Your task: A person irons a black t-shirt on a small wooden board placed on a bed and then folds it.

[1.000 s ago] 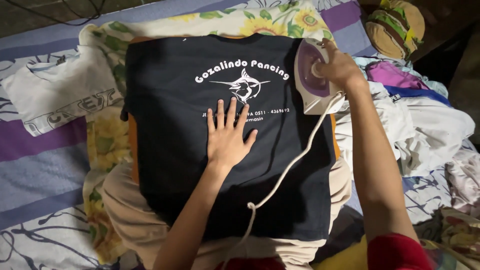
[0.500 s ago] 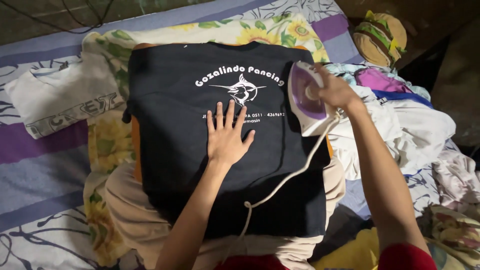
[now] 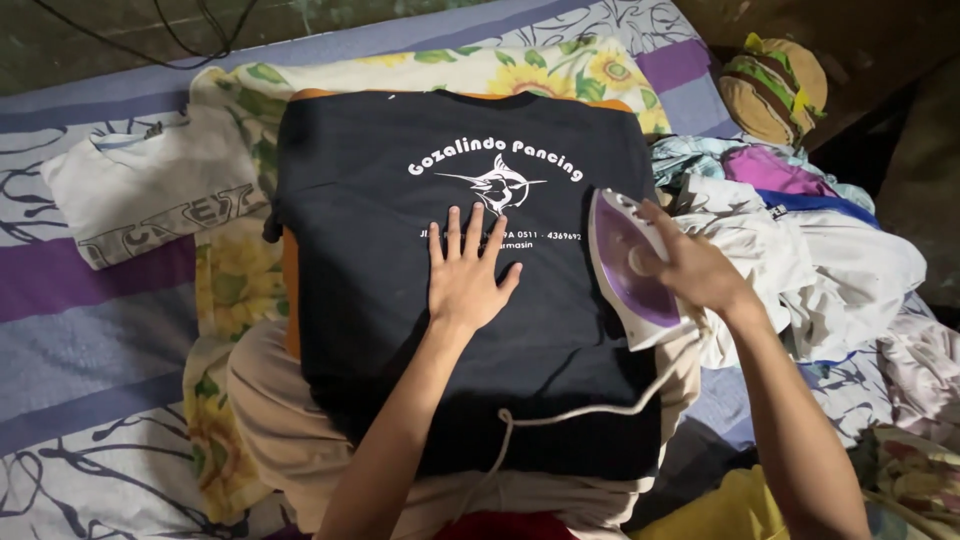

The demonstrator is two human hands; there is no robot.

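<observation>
Overhead Inspection: Iron at the Right Edge of the Dark Shirt

Underneath everything lay a bedsheet [image 3: 90, 340] banded in purple, blue and white, extending past the black shirt on its left and far sides. Next in size, a sunflower-print cloth [image 3: 225, 290] was spread between that sheet and the shirt, showing along the shirt's left and far edges. The black shirt [image 3: 400, 330] itself lay flat with a white fish emblem and white lettering facing up near its far end; an orange layer showed at its left edge and a beige cloth [image 3: 265, 420] under its near end. A heap of mixed laundry [image 3: 850, 270], white, pink and blue, sat just right of the shirt. A folded white garment [image 3: 150, 195] rested to the shirt's left, touching the sunflower cloth. A burger-shaped cushion [image 3: 775, 85] lay beyond the shirt's far right corner.

The white and purple iron [image 3: 630, 275] stood soleplate-down on the shirt's right edge, nose pointing away from the person. Its white cord [image 3: 570, 412] trailed across the shirt's near portion, knotted near the middle. The right hand [image 3: 695, 270] was closed around the iron's handle. The left hand [image 3: 468, 275] lay palm down, fingers spread and holding nothing, pressed on the shirt just below the lettering.
</observation>
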